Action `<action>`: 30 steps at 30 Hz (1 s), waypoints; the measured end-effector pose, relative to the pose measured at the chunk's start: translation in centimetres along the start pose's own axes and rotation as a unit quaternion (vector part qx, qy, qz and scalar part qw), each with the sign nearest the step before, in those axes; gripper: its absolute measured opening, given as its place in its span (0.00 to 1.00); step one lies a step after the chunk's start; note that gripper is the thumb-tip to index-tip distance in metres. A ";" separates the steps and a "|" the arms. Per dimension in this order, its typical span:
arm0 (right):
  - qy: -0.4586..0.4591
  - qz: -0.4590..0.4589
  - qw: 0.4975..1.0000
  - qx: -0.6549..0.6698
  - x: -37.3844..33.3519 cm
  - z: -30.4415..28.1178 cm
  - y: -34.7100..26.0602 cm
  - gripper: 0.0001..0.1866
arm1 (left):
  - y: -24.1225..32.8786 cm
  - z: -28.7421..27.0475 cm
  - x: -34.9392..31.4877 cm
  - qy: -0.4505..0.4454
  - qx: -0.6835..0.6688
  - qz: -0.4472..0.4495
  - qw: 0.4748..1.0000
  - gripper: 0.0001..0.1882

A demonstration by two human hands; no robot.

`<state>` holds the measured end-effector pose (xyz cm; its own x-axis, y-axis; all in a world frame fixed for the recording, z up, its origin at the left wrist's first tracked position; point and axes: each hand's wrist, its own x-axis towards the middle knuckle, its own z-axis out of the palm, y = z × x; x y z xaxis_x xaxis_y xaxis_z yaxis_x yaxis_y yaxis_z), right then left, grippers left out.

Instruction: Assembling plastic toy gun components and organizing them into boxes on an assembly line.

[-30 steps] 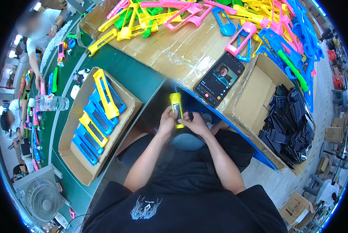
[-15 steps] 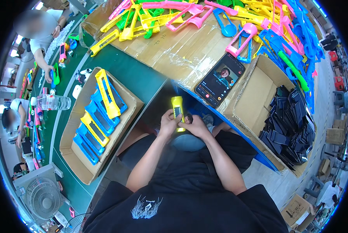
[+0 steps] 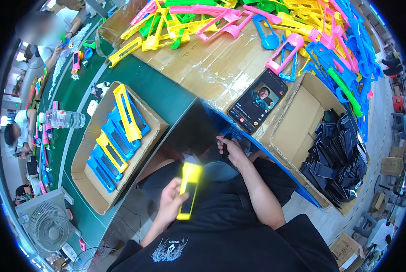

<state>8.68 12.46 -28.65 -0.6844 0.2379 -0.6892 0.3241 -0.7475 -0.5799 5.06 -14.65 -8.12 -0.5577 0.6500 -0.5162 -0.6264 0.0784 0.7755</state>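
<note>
Yellow, long plastic case with a dark panel [image 3: 190,189] is at six o'clock, held in the left hand [image 3: 170,201], but I cannot tell if the curled right hand [image 3: 230,148] at four o'clock grips anything.

Smooth plastic casing [image 3: 191,176], glossy panels [image 3: 335,158], matt cardboard box [image 3: 290,133], matt cloth shirt [image 3: 244,240]

Small white letters [image 3: 178,241] are on the black shirt [image 3: 239,238], tiny words [image 3: 244,111] on the phone screen [image 3: 260,99], pen marks [image 3: 189,51] on the cardboard [image 3: 198,61].
</note>
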 end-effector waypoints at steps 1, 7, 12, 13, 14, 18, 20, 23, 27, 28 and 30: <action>0.003 0.013 1.000 0.019 -0.1 0.1 -0.3 0.13 | 0.9 0.2 -1.5 0.013 -0.016 0.020 1.000 0.16; 0.003 0.029 0.999 0.016 -2.0 2.8 -2.1 0.21 | 7.5 -2.8 -8.2 0.296 0.134 0.233 0.917 0.33; -0.030 0.101 0.994 -0.026 0.3 3.0 -0.2 0.22 | 11.9 -11.7 -10.7 0.434 0.336 0.290 0.784 0.17; -0.024 0.118 0.993 -0.013 0.3 3.3 -0.6 0.14 | 12.2 -12.7 -10.2 0.465 0.332 0.251 0.781 0.18; -0.033 0.132 0.991 0.013 0.7 2.5 -0.6 0.08 | 12.1 -13.7 -9.3 0.481 0.351 0.249 0.764 0.17; -0.023 0.109 0.994 -0.001 0.3 1.0 -1.1 0.09 | 10.2 -18.3 -6.3 0.552 0.574 0.130 0.591 0.21; -0.029 0.106 0.993 -0.033 0.1 1.3 -0.9 0.10 | 10.0 -18.5 -5.9 0.561 0.554 0.074 0.610 0.20; -0.040 0.106 0.993 -0.035 0.0 1.0 -0.9 0.10 | 9.6 -18.7 -5.6 0.579 0.566 0.029 0.586 0.19; -0.040 0.105 0.993 -0.045 -0.1 1.2 -0.9 0.11 | 8.6 -20.2 -5.5 0.566 0.541 0.033 0.622 0.17; -0.026 0.105 0.993 -0.050 -0.3 1.8 -0.7 0.12 | 8.6 -20.0 -5.8 0.558 0.547 0.053 0.622 0.16; -0.028 0.103 0.992 -0.062 -0.2 2.3 -0.5 0.12 | 8.6 -21.0 -6.8 0.547 0.533 0.074 0.641 0.15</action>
<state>7.13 11.35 -27.26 -0.6298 0.0511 -0.7751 0.5363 -0.6933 -0.4814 -7.97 -34.29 -5.63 -0.9817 -0.1630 0.0980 -0.1190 0.9282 0.3525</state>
